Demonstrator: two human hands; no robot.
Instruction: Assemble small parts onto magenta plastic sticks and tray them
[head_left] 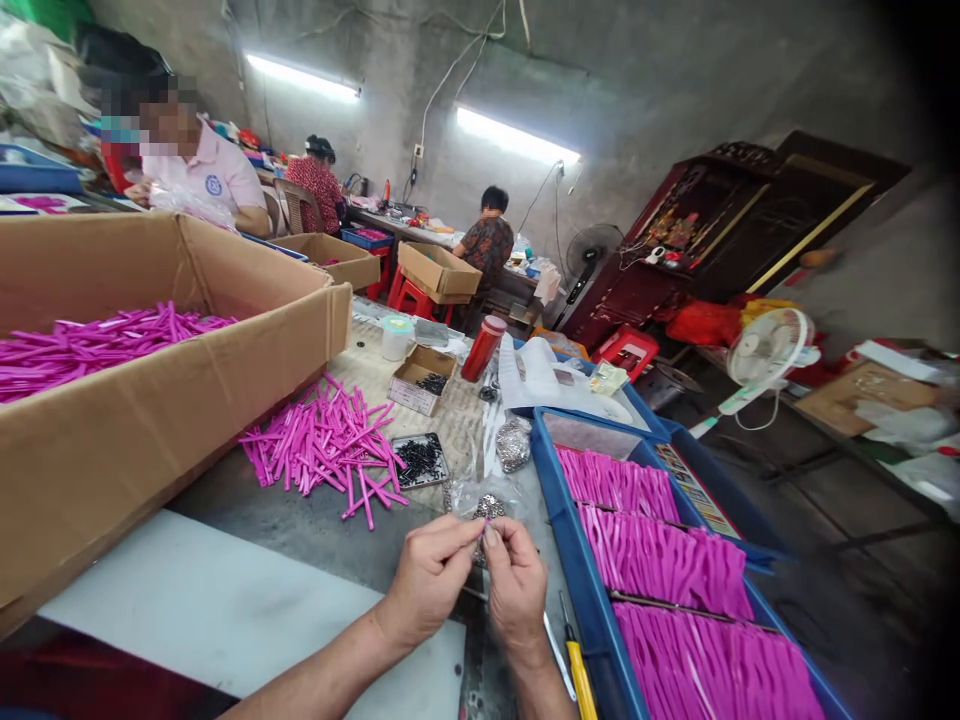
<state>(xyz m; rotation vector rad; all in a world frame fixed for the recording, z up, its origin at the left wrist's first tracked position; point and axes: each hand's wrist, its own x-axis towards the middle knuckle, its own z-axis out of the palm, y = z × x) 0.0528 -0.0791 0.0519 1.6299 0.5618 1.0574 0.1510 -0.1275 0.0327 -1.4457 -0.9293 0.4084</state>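
Note:
My left hand (433, 572) and my right hand (516, 580) meet over the worktable, thumbs and forefingers pinched together tip to tip. A tiny purple-pink bit shows between the fingertips; the rest is covered by the fingers. Just beyond them lies a clear plastic bag of small shiny metal parts (489, 506). A loose pile of magenta plastic strips (322, 445) is spread to the left. Beside that pile sits a small tray of black pins or screws (420, 460). A yellow-handled screwdriver (579, 680) lies right of my right wrist.
A large cardboard box (172, 410) of magenta strips stands on the left. On the right, a blue crate (592, 610) holds rows of magenta pieces. Farther back are a small carton (415, 398), a red cylinder (484, 348) and a lidded tub (396, 340). Several people sit beyond.

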